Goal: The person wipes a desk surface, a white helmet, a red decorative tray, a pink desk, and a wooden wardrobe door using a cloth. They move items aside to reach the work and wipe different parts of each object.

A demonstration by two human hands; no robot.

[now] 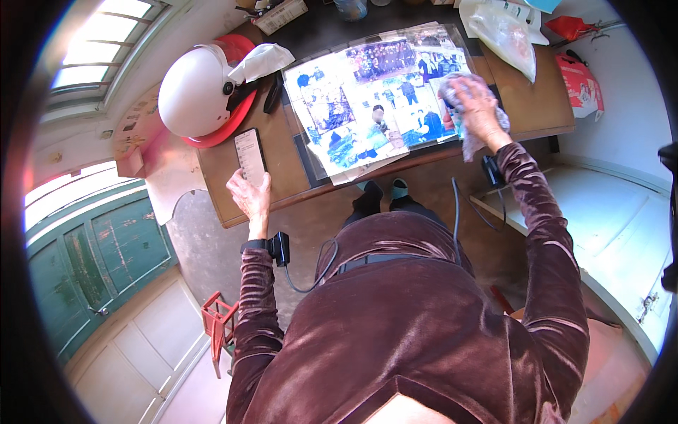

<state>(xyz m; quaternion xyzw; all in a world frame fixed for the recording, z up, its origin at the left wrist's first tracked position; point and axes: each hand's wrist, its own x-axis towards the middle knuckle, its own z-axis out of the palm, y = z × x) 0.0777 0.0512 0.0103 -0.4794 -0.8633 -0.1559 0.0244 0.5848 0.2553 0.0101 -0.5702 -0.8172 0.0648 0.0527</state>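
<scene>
My left hand [250, 195] spans the lower end of a smartphone [250, 151], thumb on one side and fingers on the other. The phone's lit screen faces up over the left part of a brown wooden desk [280, 183]. Farther right, my right hand [476, 108] presses a crumpled grey-pink cloth [500, 117] onto the right edge of a clear sheet. Part of the cloth hangs over the desk's front edge. Beneath the sheet lie several printed photographs [392, 116], with glare washing out some of them.
A white helmet [192, 93] sits in a red basin [244, 114] at the left, a white tissue [262, 62] beside it. Plastic bags [503, 40] lie at the back right. A red stool [218, 320] stands behind on the left. Cables [318, 278] hang from both wrist devices.
</scene>
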